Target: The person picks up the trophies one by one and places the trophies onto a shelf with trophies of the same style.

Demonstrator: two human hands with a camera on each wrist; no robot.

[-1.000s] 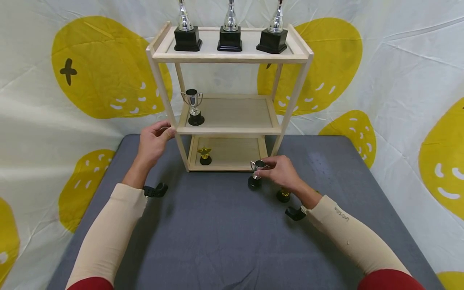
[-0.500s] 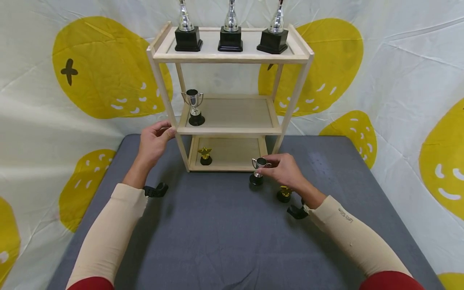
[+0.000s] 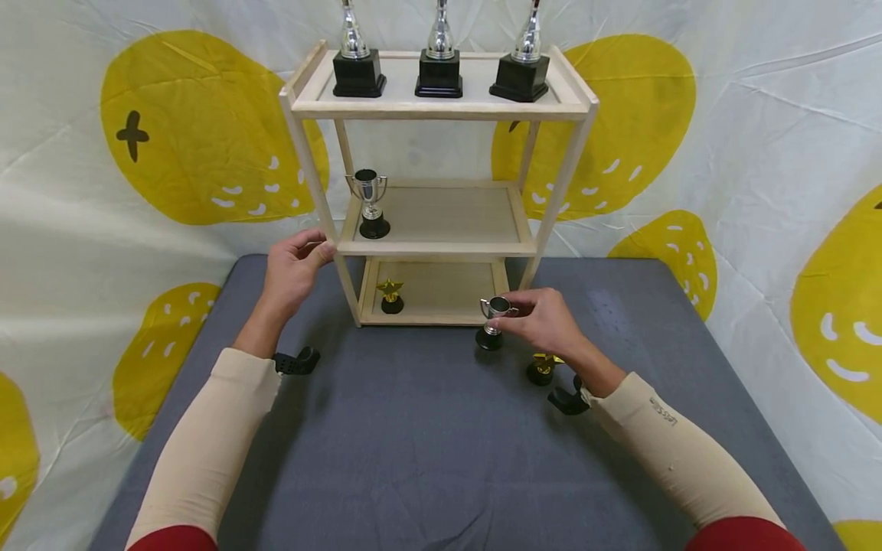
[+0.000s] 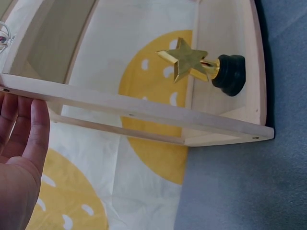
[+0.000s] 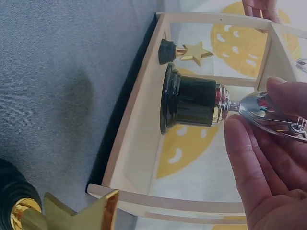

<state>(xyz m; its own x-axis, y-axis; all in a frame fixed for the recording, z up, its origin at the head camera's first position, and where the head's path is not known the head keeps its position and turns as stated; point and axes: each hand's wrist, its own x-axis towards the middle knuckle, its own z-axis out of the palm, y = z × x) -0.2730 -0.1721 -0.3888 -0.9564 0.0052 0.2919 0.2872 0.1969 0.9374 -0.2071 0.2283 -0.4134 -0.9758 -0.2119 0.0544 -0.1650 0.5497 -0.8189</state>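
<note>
My right hand pinches a small silver trophy cup by its bowl, in front of the shelf's lower right corner. In the right wrist view its black base hangs clear of the cloth, and a shadow falls below. Fingers of my left hand hold the left front post of the wooden shelf at middle-board height; some fingertips are partly hidden. A gold star trophy stands on the bottom board, at left. Beside my right wrist, a second gold star trophy stands on the table.
On the middle board, a larger silver trophy cup stands at the left. Three silver trophies with black bases, such as the middle trophy, line the top board. Grey cloth covers the table; a patterned curtain hangs behind.
The right hand and its trophy cup have shifted slightly up and to the right in the head view. More of the star trophy beside the wrist shows. The left hand stays put.
</note>
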